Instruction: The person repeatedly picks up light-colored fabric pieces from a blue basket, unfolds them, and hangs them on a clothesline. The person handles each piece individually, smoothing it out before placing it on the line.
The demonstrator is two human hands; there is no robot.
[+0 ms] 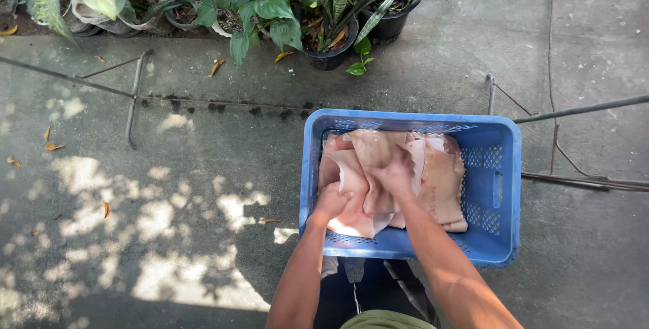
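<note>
Your left hand (331, 202) clenched on pale pink cloth (443, 180) | your right hand (394, 175) grasping its fold, 12 o'clock | blue plastic crate (503, 187) holds both

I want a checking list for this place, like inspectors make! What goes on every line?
Surface: grey concrete floor, patchy sunlight and shade.
Job's things: blue perforated plastic crate holding crumpled pale pink-beige cloth.
Clutter: dry orange leaves scattered on the concrete.
Grippers: left hand and right hand both down in the crate, gripping the cloth.
Cables: nothing seen.
Surroundings: green potted plants along the top edge; thin metal rack legs on the floor at left and right.
</note>
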